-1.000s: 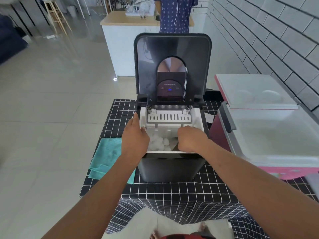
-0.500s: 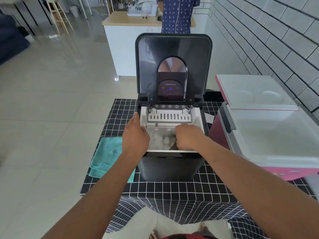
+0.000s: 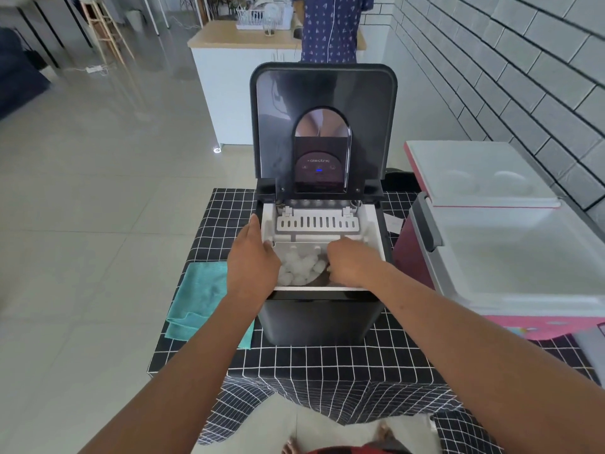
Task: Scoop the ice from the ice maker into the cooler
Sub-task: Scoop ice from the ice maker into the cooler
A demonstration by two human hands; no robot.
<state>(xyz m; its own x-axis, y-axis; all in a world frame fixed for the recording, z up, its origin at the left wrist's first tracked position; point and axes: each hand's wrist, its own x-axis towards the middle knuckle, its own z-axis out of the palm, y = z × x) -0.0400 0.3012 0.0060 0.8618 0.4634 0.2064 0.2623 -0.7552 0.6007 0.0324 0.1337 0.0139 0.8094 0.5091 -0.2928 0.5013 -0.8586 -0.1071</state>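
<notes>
Fingers [image 3: 340, 253] among ice [image 3: 299, 268], one cooler [image 3: 510, 257]

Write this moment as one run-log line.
phase: scooping | right hand: gripping dark scoop in ice | left hand: on ice maker rim | cooler: open

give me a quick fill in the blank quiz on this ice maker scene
1. The ice maker lid stands ____.
2. The cooler sits to the ____ of the ice maker.
3. The folded teal cloth lies on the ____ side of the ice maker.
4. The right hand is inside the basket with the ____.

Missing words: open; right; left; ice
</notes>
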